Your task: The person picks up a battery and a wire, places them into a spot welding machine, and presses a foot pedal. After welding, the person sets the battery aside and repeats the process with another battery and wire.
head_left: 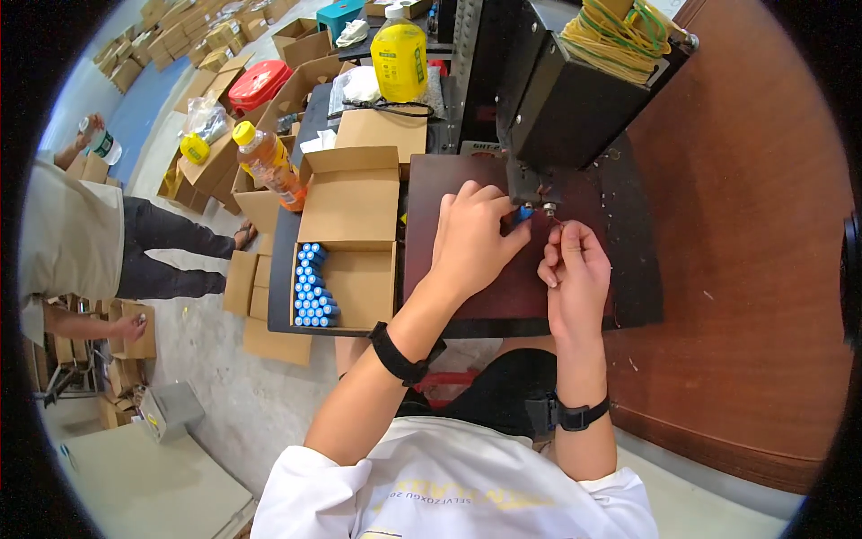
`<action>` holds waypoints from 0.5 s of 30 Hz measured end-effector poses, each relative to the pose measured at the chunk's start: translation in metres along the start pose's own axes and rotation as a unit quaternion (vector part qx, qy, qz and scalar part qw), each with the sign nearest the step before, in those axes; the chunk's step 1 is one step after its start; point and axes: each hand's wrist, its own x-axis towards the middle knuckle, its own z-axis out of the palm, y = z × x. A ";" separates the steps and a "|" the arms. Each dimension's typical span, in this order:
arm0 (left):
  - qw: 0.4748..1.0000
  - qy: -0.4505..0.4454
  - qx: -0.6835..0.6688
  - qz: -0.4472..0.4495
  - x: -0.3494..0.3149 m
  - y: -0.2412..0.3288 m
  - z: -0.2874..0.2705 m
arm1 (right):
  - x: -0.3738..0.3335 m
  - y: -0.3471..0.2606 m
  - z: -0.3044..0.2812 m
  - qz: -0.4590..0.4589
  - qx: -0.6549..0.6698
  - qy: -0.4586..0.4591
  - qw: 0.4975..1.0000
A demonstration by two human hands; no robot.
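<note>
Between the fingertips of my left hand (pixel 476 234), closed at the machine's tip, is a small blue cylinder (pixel 523 214), mostly hidden by the fingers. It looks like the blue battery cells (pixel 312 287) standing in the cardboard box (pixel 368 278) to the left. My right hand (pixel 575 265) is closed in a pinch on a thin reddish wire (pixel 558 223). That wire reaches up toward a small metal tip (pixel 549 208) under the black machine (pixel 575 99). Both hands are over the dark red work board (pixel 440 180).
Coiled yellow-green wire (pixel 620 40) sits on the machine. A brown panel (pixel 736 269) borders the right side. An orange drink bottle (pixel 269 166) and a yellow bottle (pixel 400 58) stand beyond the box. On the left, another person (pixel 81 234) holds a clear bottle near cartons.
</note>
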 end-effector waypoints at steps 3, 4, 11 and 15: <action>1.000 0.006 0.010 0.009 0.001 0.000 0.001 | 0.002 0.000 -0.001 0.004 -0.008 0.000 1.000; 1.000 0.006 0.013 0.012 0.000 -0.001 0.001 | 0.003 0.001 -0.001 0.006 -0.009 0.000 1.000; 1.000 0.005 0.008 0.011 0.001 0.000 0.000 | 0.005 0.003 -0.002 -0.002 -0.013 -0.008 1.000; 1.000 -0.005 0.013 0.006 0.001 0.000 -0.003 | 0.005 0.003 -0.002 -0.002 -0.018 -0.010 1.000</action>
